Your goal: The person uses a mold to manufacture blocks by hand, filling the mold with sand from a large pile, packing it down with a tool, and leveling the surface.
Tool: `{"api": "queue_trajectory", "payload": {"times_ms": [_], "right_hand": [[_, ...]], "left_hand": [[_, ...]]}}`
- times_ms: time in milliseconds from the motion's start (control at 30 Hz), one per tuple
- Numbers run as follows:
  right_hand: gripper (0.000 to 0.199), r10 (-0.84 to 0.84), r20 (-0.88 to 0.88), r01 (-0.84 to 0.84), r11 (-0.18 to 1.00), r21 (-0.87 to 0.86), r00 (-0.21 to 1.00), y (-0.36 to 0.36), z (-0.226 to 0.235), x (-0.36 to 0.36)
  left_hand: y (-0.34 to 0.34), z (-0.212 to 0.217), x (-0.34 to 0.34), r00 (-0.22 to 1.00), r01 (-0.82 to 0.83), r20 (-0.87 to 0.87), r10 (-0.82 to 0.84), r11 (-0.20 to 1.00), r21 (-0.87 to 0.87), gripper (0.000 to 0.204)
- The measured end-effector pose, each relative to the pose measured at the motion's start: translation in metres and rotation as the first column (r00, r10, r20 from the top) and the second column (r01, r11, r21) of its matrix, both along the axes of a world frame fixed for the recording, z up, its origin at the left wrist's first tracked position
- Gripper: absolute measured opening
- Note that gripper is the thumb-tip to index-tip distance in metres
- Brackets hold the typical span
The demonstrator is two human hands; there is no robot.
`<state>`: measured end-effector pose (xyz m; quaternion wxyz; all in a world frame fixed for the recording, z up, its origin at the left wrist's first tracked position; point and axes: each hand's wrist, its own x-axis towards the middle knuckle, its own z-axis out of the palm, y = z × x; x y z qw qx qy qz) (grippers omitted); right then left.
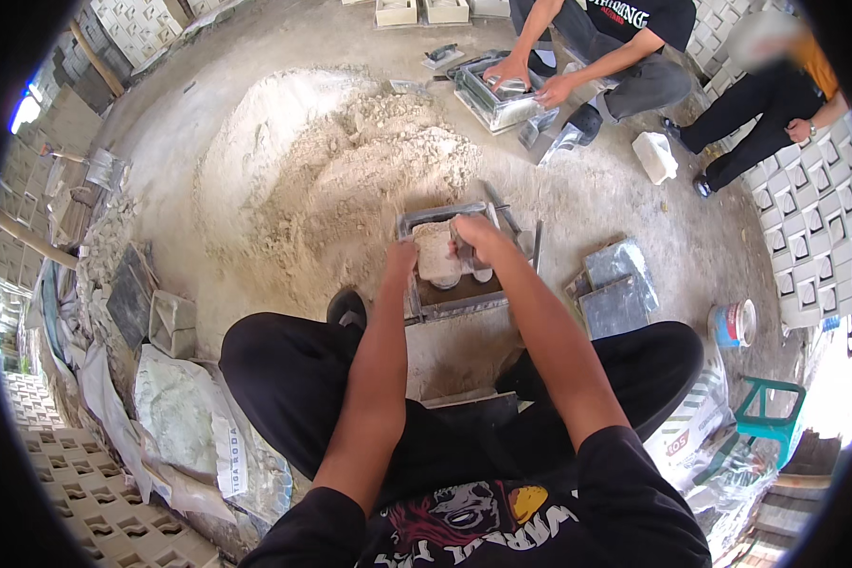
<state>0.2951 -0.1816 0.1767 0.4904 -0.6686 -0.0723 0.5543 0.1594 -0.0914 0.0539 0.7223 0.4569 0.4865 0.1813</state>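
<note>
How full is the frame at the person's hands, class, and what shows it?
Only partly full: a pale lump sits inside the frame, but the dark bottom shows along its near side.

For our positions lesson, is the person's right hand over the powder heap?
No, the right hand is over the rectangular frame instead.

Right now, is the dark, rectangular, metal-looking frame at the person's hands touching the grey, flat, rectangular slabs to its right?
Apart: the head view shows bare floor between the frame and the slabs.
</note>
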Motion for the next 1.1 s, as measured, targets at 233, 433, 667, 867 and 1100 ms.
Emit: {"api": "queue_trajectory", "payload": {"times_ms": [233, 433, 667, 867, 1100], "right_hand": [[0.014, 0.021, -0.025, -0.022, 0.999, -0.027, 0.999, 0.045, 0.011, 0.039], [0.015, 0.024, -0.04, -0.028, 0.992, -0.125, 0.999, 0.052, 0.023, 0.053], [0.019, 0.059, 0.025, -0.057, 0.996, -0.075, 0.998, 0.047, 0.044, 0.038], [0.021, 0.14, 0.124, -0.149, 0.986, 0.073, 0.982, 0.041, 0.027, -0.011], [0.038, 0.012, 0.04, -0.02, 0.977, 0.213, 0.999, 0.077, -0.017, -0.125]], "left_hand": [[0.039, 0.005, 0.023, 0.991, -0.092, 0.072, 0.116, 0.956, -0.277, 0.014], [0.048, 0.031, 0.027, 0.998, -0.02, 0.052, 0.038, 0.947, -0.321, 0.012], [0.047, 0.06, 0.005, 0.992, 0.031, 0.124, -0.007, 0.981, -0.193, 0.014], [0.053, 0.09, -0.032, 0.998, -0.04, 0.042, 0.038, 0.998, 0.052, 0.027], [0.059, 0.043, -0.11, 0.923, -0.376, 0.005, 0.384, 0.901, 0.218, 0.033]]}}
